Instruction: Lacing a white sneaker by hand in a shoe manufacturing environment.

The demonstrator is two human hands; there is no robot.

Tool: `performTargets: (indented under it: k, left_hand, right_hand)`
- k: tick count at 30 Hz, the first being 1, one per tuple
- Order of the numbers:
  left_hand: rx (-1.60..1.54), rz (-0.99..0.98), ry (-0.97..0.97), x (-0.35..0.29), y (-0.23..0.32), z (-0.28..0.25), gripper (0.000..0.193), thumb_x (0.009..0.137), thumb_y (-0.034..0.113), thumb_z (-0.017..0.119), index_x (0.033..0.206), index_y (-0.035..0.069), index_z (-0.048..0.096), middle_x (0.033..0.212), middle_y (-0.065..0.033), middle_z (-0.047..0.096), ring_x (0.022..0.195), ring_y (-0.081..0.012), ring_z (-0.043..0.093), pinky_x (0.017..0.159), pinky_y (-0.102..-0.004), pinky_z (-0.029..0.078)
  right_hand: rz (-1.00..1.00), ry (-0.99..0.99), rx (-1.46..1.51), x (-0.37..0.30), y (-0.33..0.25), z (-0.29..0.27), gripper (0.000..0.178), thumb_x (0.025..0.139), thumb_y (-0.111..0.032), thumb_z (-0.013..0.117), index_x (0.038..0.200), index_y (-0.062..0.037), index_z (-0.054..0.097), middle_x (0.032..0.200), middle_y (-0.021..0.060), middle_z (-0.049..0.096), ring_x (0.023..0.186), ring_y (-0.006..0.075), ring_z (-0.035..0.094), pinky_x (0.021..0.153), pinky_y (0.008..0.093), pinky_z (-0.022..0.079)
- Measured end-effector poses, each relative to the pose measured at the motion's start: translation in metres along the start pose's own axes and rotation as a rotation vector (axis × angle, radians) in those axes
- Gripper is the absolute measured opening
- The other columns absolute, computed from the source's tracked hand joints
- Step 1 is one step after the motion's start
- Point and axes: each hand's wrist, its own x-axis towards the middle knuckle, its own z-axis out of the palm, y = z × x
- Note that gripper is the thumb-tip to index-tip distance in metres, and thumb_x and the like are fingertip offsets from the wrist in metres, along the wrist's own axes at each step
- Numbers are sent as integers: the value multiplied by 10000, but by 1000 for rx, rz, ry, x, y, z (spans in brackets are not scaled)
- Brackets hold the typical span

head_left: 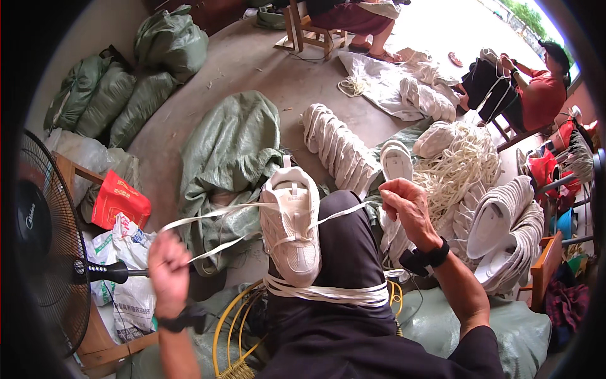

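Note:
A white sneaker rests on my thigh, its toe toward me and its heel loop pointing away. White shoelace runs through its lower eyelets and stretches out to both sides. My left hand, smeared a little by motion, is closed on the lace where it loops out to the left. On the other side, my right hand is raised, pinching the lace that comes from the shoe's right side. Several more white laces are wound around my leg just below the toe.
Stacked white sneakers and a tangled lace pile lie ahead and to the right. A green woven sack is ahead-left; a black fan stands at left. Another person sits far right, handling laces; a second sits at the back.

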Motion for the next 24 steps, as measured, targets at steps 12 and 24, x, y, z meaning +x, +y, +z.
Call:
performTargets:
  k: [12,24]
  left_hand:
    - [-536,348,350,-281,120,-105,208,1027,182,467,840,102,513,711,-22,428,831,-195,498,694,-352,410]
    - [-441,578,798,-449,246,-230,157,927,86,511,773,88,482,747,-52,457,836,-210,493,828,-423,394]
  right_hand:
    - [-38,-137,95,30,9,24,136,957,-107,636,994,20,668,724,17,613,584,67,527,527,217,417]
    - [-48,-208,117,23,14,43,159,948,-105,632,1012,35,675,710,18,616,565,57,512,511,208,405]
